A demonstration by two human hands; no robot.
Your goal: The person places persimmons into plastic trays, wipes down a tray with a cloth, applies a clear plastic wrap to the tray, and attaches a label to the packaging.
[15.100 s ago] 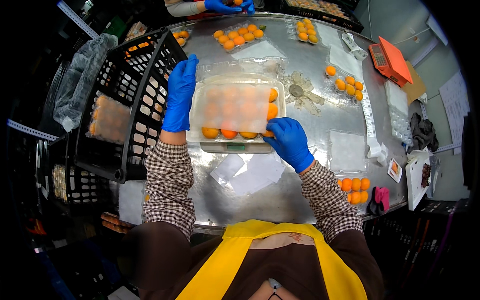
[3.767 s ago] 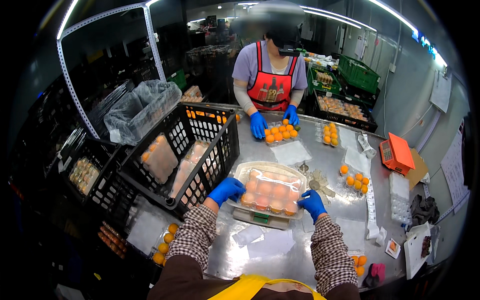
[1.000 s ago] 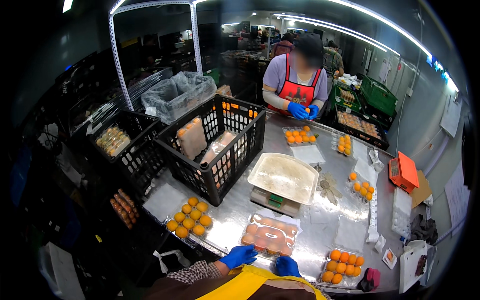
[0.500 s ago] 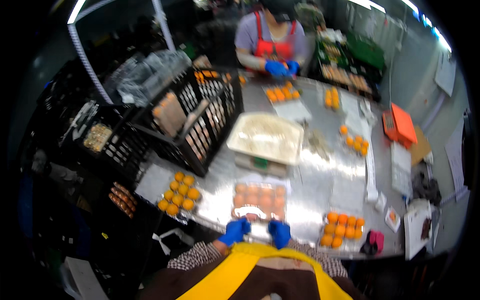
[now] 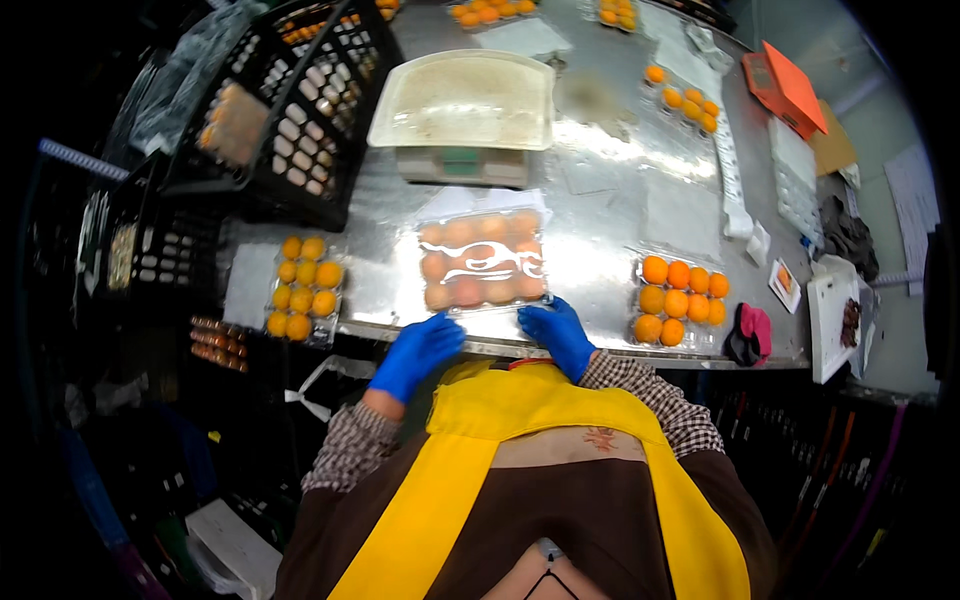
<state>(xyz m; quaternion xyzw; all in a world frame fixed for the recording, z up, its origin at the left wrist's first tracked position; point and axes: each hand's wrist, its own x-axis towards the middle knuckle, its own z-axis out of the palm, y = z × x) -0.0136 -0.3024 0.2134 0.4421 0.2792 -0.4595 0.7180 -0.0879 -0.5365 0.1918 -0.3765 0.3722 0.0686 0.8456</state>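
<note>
In front of me a clear plastic clamshell pack [image 5: 484, 262] lies on the metal table, its lid down over rows of round, pale reddish-orange fruit. Glare crosses the lid. My left hand [image 5: 421, 352], in a blue glove, is just off its near left corner, fingers stretched toward the pack. At the near right corner is my right hand [image 5: 562, 337], also blue-gloved; its fingers extend along the pack's near edge and seem to touch it. White paper [image 5: 440, 207] shows behind the pack. Beyond that stands a scale [image 5: 465, 166] bearing a cream tray [image 5: 462, 100].
An open pack of orange fruit [image 5: 303, 288] sits left, another pack [image 5: 682, 302] right. A black crate [image 5: 302, 150] holding packs stands at back left. Orange scale [image 5: 785, 90], pink-and-black item [image 5: 750, 334] and white tray [image 5: 835, 320] line the right side. The table's near edge [image 5: 490, 347] runs before me.
My view has tilted downward, bringing more of my apron into sight and taking the co-worker out. Both hands, more curled before, now have straighter fingers at the pack's near corners.
</note>
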